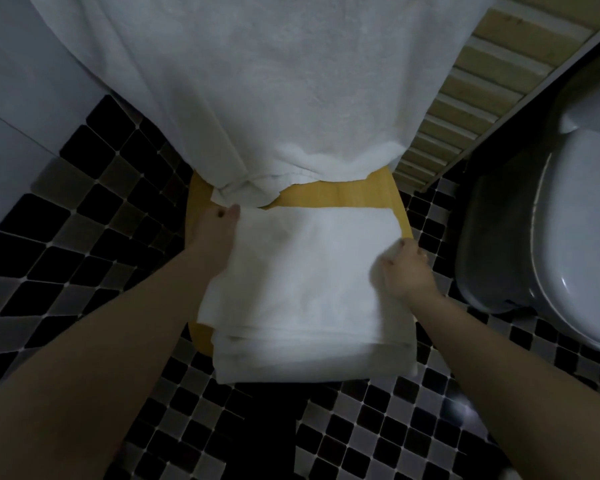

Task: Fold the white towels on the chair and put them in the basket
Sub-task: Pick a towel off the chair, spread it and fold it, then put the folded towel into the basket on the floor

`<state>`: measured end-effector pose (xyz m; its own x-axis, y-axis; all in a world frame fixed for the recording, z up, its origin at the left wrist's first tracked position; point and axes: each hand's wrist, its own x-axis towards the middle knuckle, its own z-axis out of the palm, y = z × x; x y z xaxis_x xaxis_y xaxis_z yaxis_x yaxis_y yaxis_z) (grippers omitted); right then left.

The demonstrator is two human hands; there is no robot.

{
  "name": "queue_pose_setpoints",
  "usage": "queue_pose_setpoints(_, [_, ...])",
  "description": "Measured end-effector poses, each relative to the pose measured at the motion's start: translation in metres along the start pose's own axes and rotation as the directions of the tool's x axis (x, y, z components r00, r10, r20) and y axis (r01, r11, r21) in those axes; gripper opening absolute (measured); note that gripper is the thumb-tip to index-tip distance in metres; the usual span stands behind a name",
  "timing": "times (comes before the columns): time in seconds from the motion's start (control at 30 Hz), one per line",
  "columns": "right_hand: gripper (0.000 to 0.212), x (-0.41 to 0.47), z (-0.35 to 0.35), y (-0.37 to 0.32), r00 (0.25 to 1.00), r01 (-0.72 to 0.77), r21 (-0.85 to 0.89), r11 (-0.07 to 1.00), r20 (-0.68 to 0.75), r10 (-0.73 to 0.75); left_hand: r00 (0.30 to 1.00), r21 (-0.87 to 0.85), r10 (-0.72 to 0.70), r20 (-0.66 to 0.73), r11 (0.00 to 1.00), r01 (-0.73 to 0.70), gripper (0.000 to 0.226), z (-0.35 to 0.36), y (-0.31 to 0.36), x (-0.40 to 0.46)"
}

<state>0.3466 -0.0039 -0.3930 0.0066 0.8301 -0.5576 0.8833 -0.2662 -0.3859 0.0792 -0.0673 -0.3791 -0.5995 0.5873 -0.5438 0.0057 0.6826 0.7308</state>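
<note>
A folded white towel lies in layers on the yellow wooden chair seat, its near edge hanging over the front. My left hand is tucked under the towel's left edge, thumb on top. My right hand pinches the towel's right edge. A large unfolded white towel drapes over the chair back and fills the top of the view. No basket is in view.
The floor is black, grey and white mosaic tile. A white toilet stands close on the right. A slatted wooden panel runs behind it, and a white wall is at the left.
</note>
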Motion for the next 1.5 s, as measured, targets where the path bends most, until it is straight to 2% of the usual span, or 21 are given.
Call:
queue_pose_setpoints(0.07, [0.027, 0.002, 0.0, 0.006, 0.996, -0.084, 0.224, 0.971, 0.0, 0.086, 1.0, -0.198, -0.022, 0.002, 0.98, 0.022, 0.026, -0.006, -0.007, -0.013])
queue_pose_setpoints(0.1, [0.025, 0.001, -0.004, 0.009, 0.995, -0.092, 0.279, 0.956, -0.005, 0.098, 1.0, -0.2, -0.024, 0.003, 0.98, 0.024, 0.024, -0.01, -0.014, -0.019])
queue_pose_setpoints(0.23, [0.031, -0.01, -0.009, 0.03, 0.991, -0.129, 0.364, 0.922, 0.011, 0.134, 0.986, 0.006, -0.118, 0.119, 0.993, 0.118, 0.022, -0.024, -0.05, -0.045])
queue_pose_setpoints(0.3, [0.037, -0.021, -0.006, 0.041, 0.98, -0.196, 0.422, 0.885, 0.108, 0.165, 0.966, 0.012, -0.16, 0.205, 0.987, 0.161, 0.03, -0.02, -0.056, -0.056])
queue_pose_setpoints(0.4, [0.047, -0.037, 0.0, 0.054, 0.959, -0.246, 0.502, 0.829, 0.248, 0.134, 0.97, -0.011, -0.135, 0.203, 0.99, 0.14, 0.032, -0.016, -0.054, -0.07])
queue_pose_setpoints(0.47, [0.039, -0.046, -0.004, 0.063, 0.924, -0.312, 0.598, 0.738, 0.372, 0.089, 0.967, -0.119, -0.159, 0.2, 0.975, 0.185, 0.033, -0.019, -0.055, -0.077])
queue_pose_setpoints(0.53, [0.044, -0.051, -0.008, 0.079, 0.884, -0.373, 0.679, 0.632, 0.467, 0.021, 0.954, -0.196, -0.178, 0.241, 0.954, 0.227, 0.037, -0.024, -0.06, -0.086])
queue_pose_setpoints(0.6, [0.045, -0.055, -0.004, 0.091, 0.911, -0.353, 0.677, 0.646, 0.405, 0.073, 0.954, -0.02, -0.171, 0.246, 0.983, 0.181, 0.045, -0.027, -0.07, -0.092])
queue_pose_setpoints(0.63, [0.042, -0.058, 0.0, 0.093, 0.939, -0.315, 0.61, 0.727, 0.313, 0.144, 0.962, 0.156, -0.163, 0.22, 0.979, 0.131, 0.05, -0.026, -0.077, -0.094])
queue_pose_setpoints(0.7, [0.05, -0.063, 0.014, 0.098, 0.959, -0.282, 0.361, 0.889, 0.08, 0.272, 0.99, 0.488, -0.073, 0.118, 0.873, 0.006, 0.06, -0.02, -0.09, -0.096])
queue_pose_setpoints(0.73, [0.063, -0.067, 0.022, 0.101, 0.952, -0.3, 0.334, 0.894, 0.051, 0.3, 0.996, 0.615, 0.029, 0.082, 0.785, -0.073, 0.063, -0.015, -0.096, -0.099])
queue_pose_setpoints(0.77, [0.077, -0.07, 0.029, 0.105, 0.949, -0.312, 0.399, 0.862, 0.096, 0.299, 0.982, 0.719, 0.173, 0.081, 0.672, -0.178, 0.066, -0.007, -0.101, -0.104])
queue_pose_setpoints(0.8, [0.087, -0.073, 0.035, 0.108, 0.942, -0.337, 0.499, 0.799, 0.186, 0.281, 0.932, 0.799, 0.338, 0.127, 0.522, -0.298, 0.066, 0.0, -0.106, -0.108])
queue_pose_setpoints(0.87, [0.093, -0.076, 0.042, 0.111, 0.916, -0.383, 0.622, 0.683, 0.349, 0.196, 0.73, 0.808, 0.585, 0.353, 0.203, -0.553, 0.071, 0.016, -0.114, -0.116])
queue_pose_setpoints(0.93, [0.087, -0.073, 0.045, 0.113, 0.921, -0.349, 0.651, 0.673, 0.371, 0.119, 0.522, 0.667, 0.622, 0.584, -0.001, -0.745, 0.062, 0.034, -0.123, -0.125])
queue_pose_setpoints(0.97, [0.082, -0.071, 0.044, 0.111, 0.928, -0.335, 0.666, 0.667, 0.356, 0.11, 0.481, 0.604, 0.574, 0.663, -0.029, -0.797, 0.058, 0.041, -0.127, -0.131])
queue_pose_setpoints(1.07, [0.059, -0.07, 0.03, 0.107, 0.883, -0.426, 0.649, 0.631, 0.45, 0.134, 0.513, 0.55, 0.444, 0.734, 0.052, -0.833, 0.073, 0.061, -0.137, -0.152])
queue_pose_setpoints(1.13, [0.045, -0.078, 0.016, 0.095, 0.829, -0.476, 0.649, 0.594, 0.557, 0.055, 0.595, 0.579, 0.352, 0.723, 0.162, -0.799, 0.101, 0.068, -0.137, -0.165])
queue_pose_setpoints(1.27, [0.024, -0.092, -0.014, 0.052, 0.827, -0.514, 0.781, 0.353, 0.561, -0.035, 0.657, 0.598, 0.473, 0.587, 0.295, -0.745, 0.125, 0.077, -0.093, -0.176])
queue_pose_setpoints(1.4, [0.026, -0.094, -0.046, 0.014, 0.879, -0.471, 0.873, 0.124, 0.477, -0.022, 0.627, 0.388, 0.603, 0.492, 0.493, -0.779, 0.099, 0.074, -0.017, -0.171])
queue_pose_setpoints(1.5, [0.028, -0.102, -0.081, 0.009, 0.897, -0.442, 0.897, -0.013, 0.442, -0.02, 0.59, 0.272, 0.51, 0.626, 0.566, -0.778, 0.082, 0.068, 0.042, -0.165])
